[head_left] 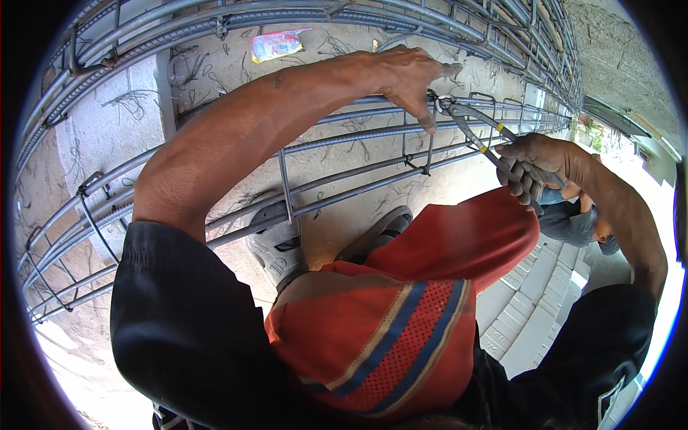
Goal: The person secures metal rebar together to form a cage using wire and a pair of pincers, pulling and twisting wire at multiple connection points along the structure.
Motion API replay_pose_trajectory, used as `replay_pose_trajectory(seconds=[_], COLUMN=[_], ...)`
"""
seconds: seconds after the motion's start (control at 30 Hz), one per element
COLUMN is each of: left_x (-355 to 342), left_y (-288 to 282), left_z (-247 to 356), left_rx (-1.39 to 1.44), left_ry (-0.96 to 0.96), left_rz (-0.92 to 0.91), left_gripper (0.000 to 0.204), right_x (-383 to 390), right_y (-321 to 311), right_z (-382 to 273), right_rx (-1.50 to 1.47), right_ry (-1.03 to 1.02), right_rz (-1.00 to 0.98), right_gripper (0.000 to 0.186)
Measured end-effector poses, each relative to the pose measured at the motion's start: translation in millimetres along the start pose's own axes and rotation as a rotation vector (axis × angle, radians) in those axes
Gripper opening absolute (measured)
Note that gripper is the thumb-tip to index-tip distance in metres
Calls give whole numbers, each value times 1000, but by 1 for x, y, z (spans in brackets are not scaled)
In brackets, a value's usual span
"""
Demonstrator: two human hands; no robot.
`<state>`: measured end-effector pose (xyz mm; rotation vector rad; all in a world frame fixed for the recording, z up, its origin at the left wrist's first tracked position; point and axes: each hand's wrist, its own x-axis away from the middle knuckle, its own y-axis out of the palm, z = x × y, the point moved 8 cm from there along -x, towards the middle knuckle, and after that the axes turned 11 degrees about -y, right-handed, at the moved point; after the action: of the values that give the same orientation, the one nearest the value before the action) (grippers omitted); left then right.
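My right hand point(532, 166) is closed around the handles of a pair of nipper pliers point(446, 107), dark metal with yellow bands. The jaws sit at a joint of a steel rebar cage point(358, 191), where a bar meets a stirrup. Across the top of that cage reaches my left hand point(410, 77), beside the jaws. Its thumb points down past the bar and another finger stretches out, apart from it; the remaining fingers are partly hidden. Any tie wire between the jaws is too small to make out.
A second bundle of rebar point(301, 16) curves along the far side. Wire pieces and a colourful plastic packet point(276, 45) lie on the floor. Pale concrete point(115, 122) stands at left. Another person point(570, 218) crouches at right beyond my knee, near light blocks point(527, 294).
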<state>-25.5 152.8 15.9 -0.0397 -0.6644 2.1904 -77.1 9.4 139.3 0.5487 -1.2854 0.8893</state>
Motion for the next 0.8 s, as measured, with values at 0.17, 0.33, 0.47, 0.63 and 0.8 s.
replay_pose_trajectory(seconds=[0.17, 0.33, 0.47, 0.63, 0.8], left_x=[-5, -3, 2, 31, -2], left_y=[12, 8, 17, 19, 23], left_z=[-2, 0, 12, 112, 119], left_rx=[138, 128, 5, -287, 34], left_ry=[4, -8, -92, 425, 247], left_rz=[-40, -18, -192, 392, 582], left_gripper=[95, 96, 109, 110, 69], right_x=[-9, -16, -19, -8, 14], right_y=[6, 11, 19, 20, 3], right_z=[14, 22, 27, 20, 2], right_rx=[-19, -42, -31, -126, 20], right_ry=[-67, -112, -152, -131, -32], right_rz=[82, 137, 106, 77, 59], right_gripper=[50, 49, 49, 43, 39])
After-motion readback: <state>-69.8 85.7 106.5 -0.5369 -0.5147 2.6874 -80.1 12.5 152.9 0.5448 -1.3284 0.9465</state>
